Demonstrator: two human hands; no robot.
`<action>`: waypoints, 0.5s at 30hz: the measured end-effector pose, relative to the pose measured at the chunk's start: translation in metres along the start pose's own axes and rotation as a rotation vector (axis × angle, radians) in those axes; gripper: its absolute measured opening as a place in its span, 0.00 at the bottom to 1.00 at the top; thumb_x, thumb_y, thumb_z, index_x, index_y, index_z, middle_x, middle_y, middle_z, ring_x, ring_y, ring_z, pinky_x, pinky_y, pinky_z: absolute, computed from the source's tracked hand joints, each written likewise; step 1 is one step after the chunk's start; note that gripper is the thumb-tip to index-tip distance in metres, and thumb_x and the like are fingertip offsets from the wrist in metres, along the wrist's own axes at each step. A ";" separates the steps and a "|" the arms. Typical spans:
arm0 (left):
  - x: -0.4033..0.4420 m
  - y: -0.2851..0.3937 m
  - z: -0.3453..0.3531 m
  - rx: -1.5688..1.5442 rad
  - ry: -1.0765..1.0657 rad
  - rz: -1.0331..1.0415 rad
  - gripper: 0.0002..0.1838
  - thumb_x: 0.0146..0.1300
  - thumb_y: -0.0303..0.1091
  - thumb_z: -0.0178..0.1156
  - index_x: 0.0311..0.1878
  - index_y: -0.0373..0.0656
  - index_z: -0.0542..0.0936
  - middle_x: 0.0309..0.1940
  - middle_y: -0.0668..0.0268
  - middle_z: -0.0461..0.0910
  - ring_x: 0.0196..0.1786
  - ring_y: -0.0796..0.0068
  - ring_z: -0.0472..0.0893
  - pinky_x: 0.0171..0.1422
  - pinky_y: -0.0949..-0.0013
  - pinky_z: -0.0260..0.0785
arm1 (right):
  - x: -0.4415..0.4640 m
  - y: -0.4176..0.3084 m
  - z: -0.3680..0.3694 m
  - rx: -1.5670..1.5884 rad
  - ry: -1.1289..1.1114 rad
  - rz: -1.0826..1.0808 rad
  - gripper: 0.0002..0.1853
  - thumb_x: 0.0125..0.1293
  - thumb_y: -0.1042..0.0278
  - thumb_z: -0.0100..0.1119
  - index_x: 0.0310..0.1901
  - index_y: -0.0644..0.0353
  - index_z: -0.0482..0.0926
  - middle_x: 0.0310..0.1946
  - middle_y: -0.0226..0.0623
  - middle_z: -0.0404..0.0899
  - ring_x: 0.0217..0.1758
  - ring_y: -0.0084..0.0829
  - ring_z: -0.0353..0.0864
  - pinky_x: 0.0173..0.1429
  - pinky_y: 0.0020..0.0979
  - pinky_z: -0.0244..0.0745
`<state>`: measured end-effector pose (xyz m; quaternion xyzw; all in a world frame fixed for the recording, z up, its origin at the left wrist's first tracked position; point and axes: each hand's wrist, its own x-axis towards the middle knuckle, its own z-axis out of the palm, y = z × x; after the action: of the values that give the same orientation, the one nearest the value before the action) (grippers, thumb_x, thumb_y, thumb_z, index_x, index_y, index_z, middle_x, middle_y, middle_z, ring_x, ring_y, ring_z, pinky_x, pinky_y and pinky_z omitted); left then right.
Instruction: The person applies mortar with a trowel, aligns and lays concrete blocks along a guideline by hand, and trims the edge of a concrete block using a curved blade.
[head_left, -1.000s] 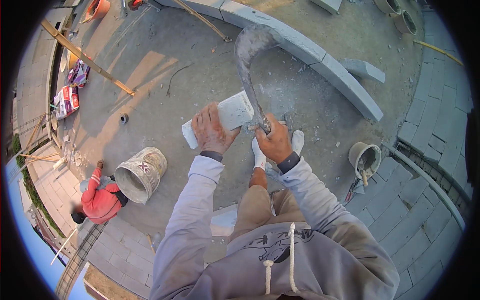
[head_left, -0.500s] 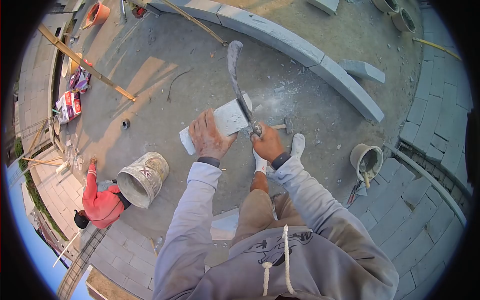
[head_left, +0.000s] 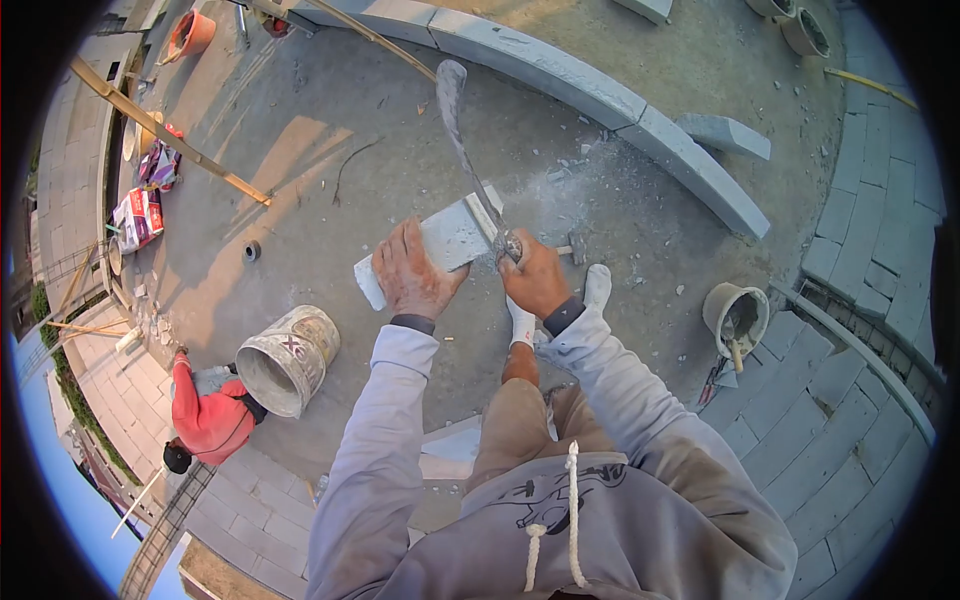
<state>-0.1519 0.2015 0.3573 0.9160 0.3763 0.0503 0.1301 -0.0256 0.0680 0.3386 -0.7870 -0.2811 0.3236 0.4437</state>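
A pale lightweight block lies at an angle in front of me. My left hand grips its near side, fingers over the top and thumb along the edge. In my right hand is the handle of a dusty machete with a long curved blade. The blade points away from me and crosses the block's right end, where a pale strip shows beside it. Whether the edge touches the block I cannot tell. A hammer lies on the ground just beyond my right hand, near my feet in white socks.
A curved row of pale kerb blocks runs ahead, with a loose block beside it. A large bucket stands left, a smaller one right. A person in red crouches at left. A wooden pole slants nearby.
The machete has turned, its tip shifting left and away from me, and the pale strip at the block's right end now shows more. My right hand has moved slightly right; my left keeps its grip.
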 end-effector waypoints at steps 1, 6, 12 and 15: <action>-0.001 0.000 0.000 -0.010 0.003 0.000 0.48 0.33 0.49 0.77 0.60 0.42 0.66 0.53 0.57 0.72 0.58 0.56 0.71 0.63 0.53 0.58 | 0.000 -0.015 -0.008 0.046 -0.001 -0.011 0.12 0.53 0.72 0.61 0.39 0.63 0.72 0.27 0.55 0.78 0.33 0.58 0.78 0.37 0.49 0.73; 0.000 -0.002 0.000 0.010 0.003 0.005 0.48 0.33 0.49 0.76 0.60 0.43 0.67 0.54 0.58 0.72 0.57 0.57 0.71 0.64 0.53 0.57 | -0.007 0.022 0.020 0.024 -0.018 0.028 0.12 0.53 0.72 0.61 0.39 0.63 0.72 0.27 0.54 0.78 0.34 0.58 0.78 0.38 0.50 0.73; 0.001 -0.002 0.002 0.017 -0.020 -0.015 0.48 0.33 0.49 0.77 0.60 0.43 0.67 0.55 0.58 0.72 0.58 0.58 0.71 0.64 0.54 0.57 | -0.002 0.003 0.007 -0.040 -0.023 0.033 0.12 0.53 0.73 0.60 0.39 0.63 0.72 0.27 0.54 0.79 0.34 0.58 0.79 0.39 0.48 0.74; 0.000 -0.003 0.001 -0.004 -0.010 -0.008 0.48 0.32 0.49 0.77 0.60 0.42 0.67 0.54 0.58 0.72 0.58 0.58 0.70 0.64 0.53 0.56 | -0.008 -0.006 0.006 0.042 -0.001 -0.007 0.10 0.53 0.74 0.58 0.38 0.63 0.72 0.26 0.53 0.78 0.33 0.57 0.79 0.38 0.45 0.73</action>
<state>-0.1536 0.2030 0.3559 0.9145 0.3791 0.0460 0.1338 -0.0362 0.0681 0.3434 -0.7763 -0.2771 0.3284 0.4612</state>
